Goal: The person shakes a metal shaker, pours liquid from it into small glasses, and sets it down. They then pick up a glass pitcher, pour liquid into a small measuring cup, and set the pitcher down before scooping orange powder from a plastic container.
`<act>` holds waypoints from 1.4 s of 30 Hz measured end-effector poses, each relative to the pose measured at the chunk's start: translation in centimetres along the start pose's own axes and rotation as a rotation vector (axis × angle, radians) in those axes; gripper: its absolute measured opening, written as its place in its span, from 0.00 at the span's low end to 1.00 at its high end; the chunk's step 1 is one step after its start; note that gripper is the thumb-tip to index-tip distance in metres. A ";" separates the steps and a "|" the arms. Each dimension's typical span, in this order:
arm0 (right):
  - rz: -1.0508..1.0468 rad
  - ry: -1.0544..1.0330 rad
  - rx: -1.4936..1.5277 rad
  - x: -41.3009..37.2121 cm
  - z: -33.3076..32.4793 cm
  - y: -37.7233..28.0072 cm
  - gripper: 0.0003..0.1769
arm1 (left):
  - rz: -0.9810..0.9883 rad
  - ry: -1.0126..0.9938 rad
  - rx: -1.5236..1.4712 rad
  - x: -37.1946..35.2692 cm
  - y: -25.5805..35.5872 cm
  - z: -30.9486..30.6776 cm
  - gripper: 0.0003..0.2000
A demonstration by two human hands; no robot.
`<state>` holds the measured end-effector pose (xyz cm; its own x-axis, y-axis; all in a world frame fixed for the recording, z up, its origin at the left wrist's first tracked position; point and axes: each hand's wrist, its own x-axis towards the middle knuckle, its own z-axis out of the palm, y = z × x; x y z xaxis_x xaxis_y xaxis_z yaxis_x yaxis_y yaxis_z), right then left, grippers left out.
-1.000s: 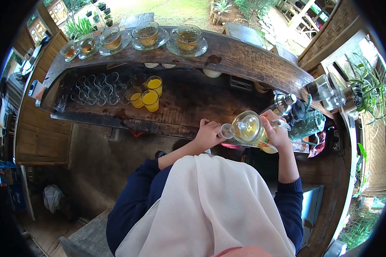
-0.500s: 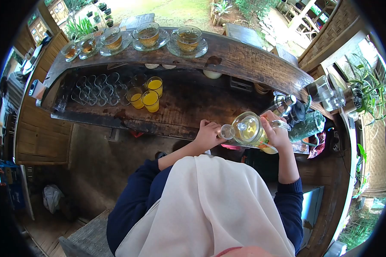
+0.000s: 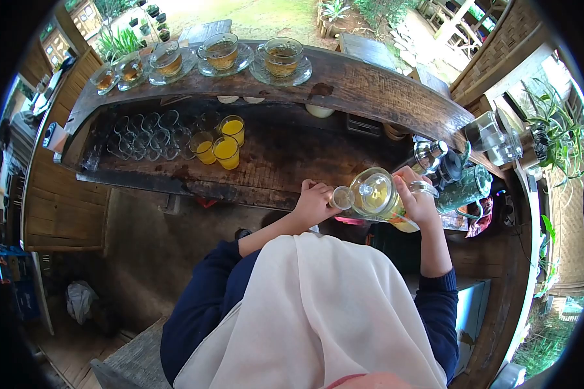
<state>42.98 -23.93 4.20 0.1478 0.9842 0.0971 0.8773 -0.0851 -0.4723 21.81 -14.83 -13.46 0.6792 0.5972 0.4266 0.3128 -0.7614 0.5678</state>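
A lidded glass pitcher (image 3: 375, 192) with some yellow liquid inside is tilted to the left over the counter's near edge. My right hand (image 3: 419, 200) is closed around its handle side. Against the pitcher's left end is a small clear glass (image 3: 342, 198), its round rim facing up at me. My left hand (image 3: 314, 205) grips this glass from the left, fingers curled. Whether liquid is flowing between the two cannot be made out. Three glasses of orange drink (image 3: 227, 150) stand further left on the counter's lower shelf.
Several clear glasses (image 3: 143, 139) stand in rows at the left of the lower shelf. Along the upper ledge are several cups of tea (image 3: 283, 57) on glass saucers. A metal shaker (image 3: 429, 155), a green patterned jug (image 3: 470, 188) and a glass jar (image 3: 499, 139) crowd the right.
Both hands keep their grips, and the pitcher and small glass stay nearly in place. The view has shifted very slightly.
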 end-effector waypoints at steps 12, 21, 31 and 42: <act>-0.007 -0.011 -0.045 0.2 -0.1 -0.1 0.20 | 0.009 0.038 -0.031 0.1 0.2 -0.3 0.16; 0.006 -0.015 -0.024 0.2 0.0 -0.1 0.21 | -0.009 -0.001 -0.043 0.1 0.3 -0.5 0.18; 0.014 0.003 0.084 -0.2 0.9 0.8 0.22 | -0.008 0.017 -0.033 0.0 0.2 -0.3 0.18; 0.007 0.078 0.088 -0.8 2.0 1.4 0.22 | 0.004 0.048 -0.043 0.0 0.2 -0.1 0.16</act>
<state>43.19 -24.48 1.69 0.1916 0.9684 0.1597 0.8333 -0.0745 -0.5478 21.82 -14.91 -13.28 0.6473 0.6065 0.4616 0.2809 -0.7529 0.5952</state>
